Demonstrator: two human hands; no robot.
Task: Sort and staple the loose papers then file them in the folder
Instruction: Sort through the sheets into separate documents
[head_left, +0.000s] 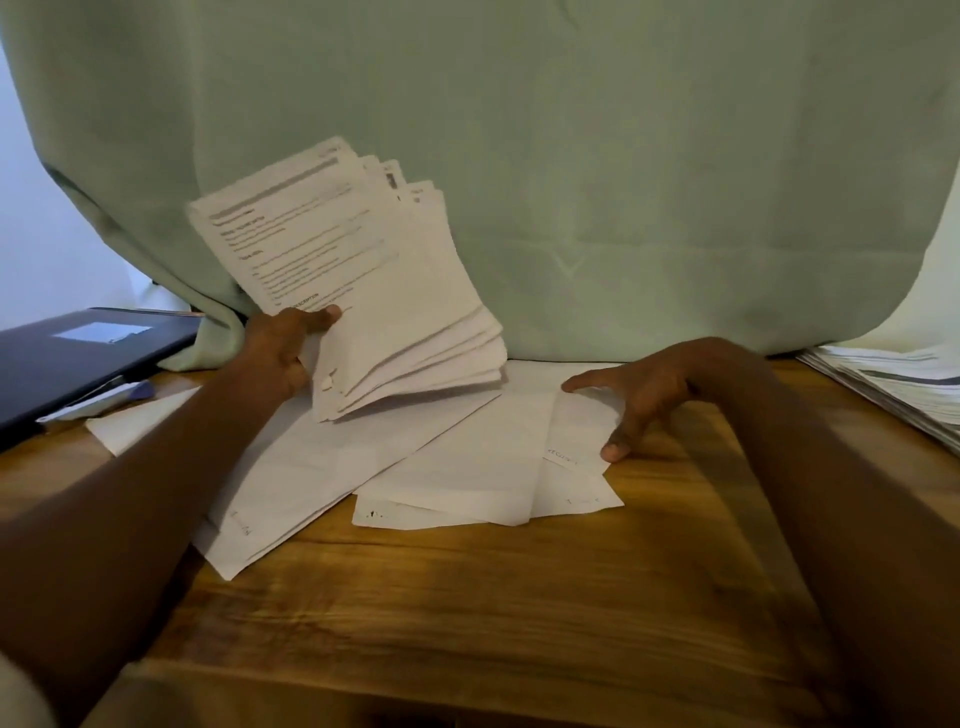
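The left hand (283, 348) grips a fanned stack (358, 280) raised above the loose sheets (415, 467) on the counter (467, 623). The right hand (639, 395), fingers spread, presses on those sheets. Risk: the fanned stack may slip from the one-handed grip and mix with unsorted sheets. The folder (78, 358) lies left of the stack, partly cut off. No stapler can be identified; the print is blurred.

One head-worn camera, looking forward and steeply down from close above the table (467, 623). Both forearms run in from the near corners; the curtain (623, 182) fills the far side. The wide lens bends the edges, and no second view overlaps it.
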